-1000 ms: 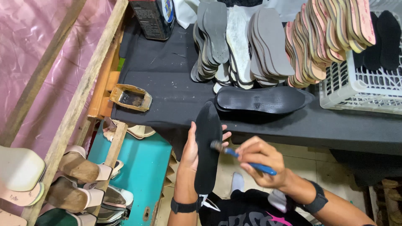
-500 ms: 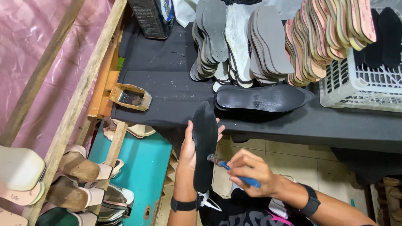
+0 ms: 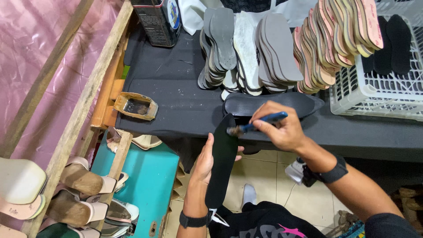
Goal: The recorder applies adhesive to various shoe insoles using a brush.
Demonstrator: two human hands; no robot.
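My left hand (image 3: 204, 164) holds a long black insole (image 3: 221, 161) upright from behind, just below the black table's edge. My right hand (image 3: 282, 125) grips a blue-handled brush (image 3: 257, 124), whose bristle tip touches the upper right part of the insole. A second black sole (image 3: 269, 105) lies flat on the table (image 3: 176, 94) right behind my hands.
Rows of grey and pink-edged insoles (image 3: 282, 48) stand on the table's far side. A white plastic basket (image 3: 379, 90) with dark soles sits at right. A small glue-stained tray (image 3: 135, 106) and a dark tin can (image 3: 157, 20) are at left. Finished sandals (image 3: 79, 194) fill a wooden rack at lower left.
The brush went down the insole toward me, then came back up to its top near the table edge. The insole has barely moved in my left hand.
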